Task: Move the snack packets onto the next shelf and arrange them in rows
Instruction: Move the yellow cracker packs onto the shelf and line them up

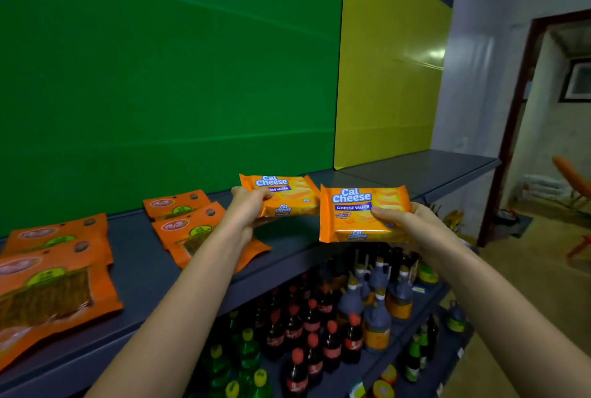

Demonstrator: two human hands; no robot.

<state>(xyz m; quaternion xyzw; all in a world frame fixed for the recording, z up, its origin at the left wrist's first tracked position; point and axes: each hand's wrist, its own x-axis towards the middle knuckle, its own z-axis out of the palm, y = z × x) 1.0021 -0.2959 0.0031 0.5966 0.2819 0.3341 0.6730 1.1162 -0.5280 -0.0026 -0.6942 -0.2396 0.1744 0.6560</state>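
Behind everything stands a green back panel (166, 77), and to its right a yellow panel (387, 84). Below them runs the grey shelf (144, 257), stretching from my left out to the far right, where its end section is bare. Under it, a lower shelf (425, 298) carries bottles (319, 327): dark ones with red caps, green ones with yellow caps, and blue jugs.

On the grey shelf to my left lie flat orange snack pouches (54, 273), overlapping toward the near edge, and a second overlapping group (188, 228) sits nearer the middle, partly hidden by my left forearm.

My left hand (248, 209) has its grip closed on the left end of one Cal Cheese wafer packet (283, 194), thumb on top, fingers under, holding it above the middle of the shelf, close to the green panel. My right hand (412, 226) has its grip closed on the right end of a second Cal Cheese packet (361, 213), thumb across its face, holding it over the shelf's front edge. The two packets are side by side, face up, their near corners almost meeting; I cannot tell whether they touch.
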